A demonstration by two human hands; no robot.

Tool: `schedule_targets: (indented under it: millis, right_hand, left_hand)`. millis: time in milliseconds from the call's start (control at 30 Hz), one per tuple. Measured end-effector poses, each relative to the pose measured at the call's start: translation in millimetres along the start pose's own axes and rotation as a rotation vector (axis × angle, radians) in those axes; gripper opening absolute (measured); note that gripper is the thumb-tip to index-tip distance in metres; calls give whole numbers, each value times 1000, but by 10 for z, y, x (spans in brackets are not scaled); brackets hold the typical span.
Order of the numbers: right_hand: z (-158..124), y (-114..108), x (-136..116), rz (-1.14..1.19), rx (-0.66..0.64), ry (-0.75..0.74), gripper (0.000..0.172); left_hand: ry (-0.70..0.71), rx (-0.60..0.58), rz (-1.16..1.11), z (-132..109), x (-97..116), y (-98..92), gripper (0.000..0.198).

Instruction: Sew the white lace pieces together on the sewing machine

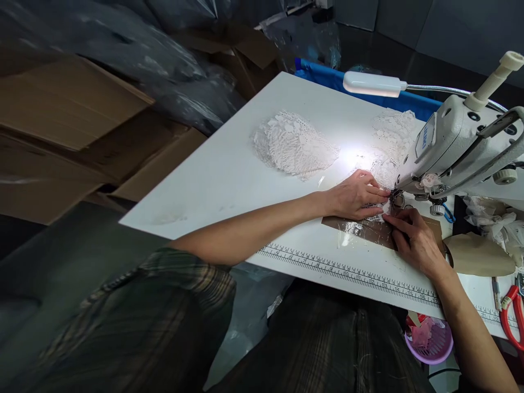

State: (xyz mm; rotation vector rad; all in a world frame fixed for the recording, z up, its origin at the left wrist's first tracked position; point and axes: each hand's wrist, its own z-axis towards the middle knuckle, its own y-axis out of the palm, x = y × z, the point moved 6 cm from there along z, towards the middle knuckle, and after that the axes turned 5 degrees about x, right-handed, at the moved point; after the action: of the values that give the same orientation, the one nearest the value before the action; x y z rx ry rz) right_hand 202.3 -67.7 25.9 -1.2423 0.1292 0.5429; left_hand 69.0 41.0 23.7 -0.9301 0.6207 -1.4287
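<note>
Under the needle area of a white sewing machine [446, 142] lies a piece of white lace [375, 218]. My left hand [358, 196] rests on this lace from the left, its fingers stretched out flat toward the presser foot. Close to the front of the foot, my right hand [417, 240] has its fingers bent together at the lace's near edge; my fingers partly hide that edge. More white lace [395, 134] is bunched behind the needle. A separate lace heap [292, 144] sits further left on the white table [229, 174].
A lamp [374, 84] lights the needle area. A printed ruler [347, 273] runs along the table's front edge. Red-handled cutters [507, 314] and a tan oval piece [478, 254] lie at right. A purple basket [429, 349] is below. Cardboard boxes [61, 103] stand left.
</note>
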Motion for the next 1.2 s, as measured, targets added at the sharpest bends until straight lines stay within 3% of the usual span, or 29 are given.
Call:
schedule_targets:
  millis: [433,767,1200]
  right_hand:
    - [9,-5,5,24,74,-18,37]
    - [28,-37,-1,58,55,-26,36]
    - [36,5,20,-30,12,31,40]
  left_hand:
    - [3,-30,59,5,31,8,25]
    - [186,63,146,35,243,-46,27]
    - [90,-5,116,10,180,-59,27]
